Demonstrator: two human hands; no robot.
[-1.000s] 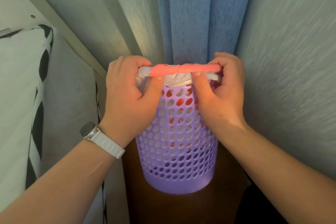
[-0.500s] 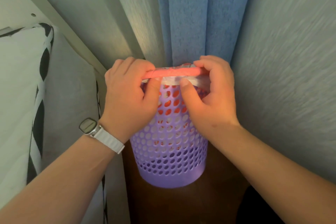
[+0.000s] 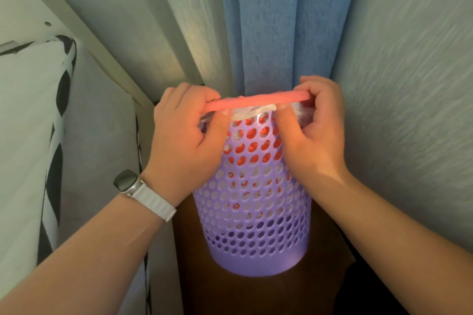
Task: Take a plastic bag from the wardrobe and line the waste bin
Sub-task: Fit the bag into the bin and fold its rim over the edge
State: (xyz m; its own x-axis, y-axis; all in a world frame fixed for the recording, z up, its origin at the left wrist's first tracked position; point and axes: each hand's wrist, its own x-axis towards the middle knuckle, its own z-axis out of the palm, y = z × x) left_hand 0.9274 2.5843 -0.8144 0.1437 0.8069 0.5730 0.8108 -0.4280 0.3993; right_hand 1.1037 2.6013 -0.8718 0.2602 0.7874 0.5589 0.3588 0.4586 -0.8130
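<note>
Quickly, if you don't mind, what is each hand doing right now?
Left hand: closed, pinching the pink rim and plastic bag edge.
Right hand: closed, pinching the same rim and bag edge.

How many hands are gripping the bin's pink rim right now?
2. The left hand grips the pink rim of the purple bin at its left end; the right hand grips its right end.
</note>
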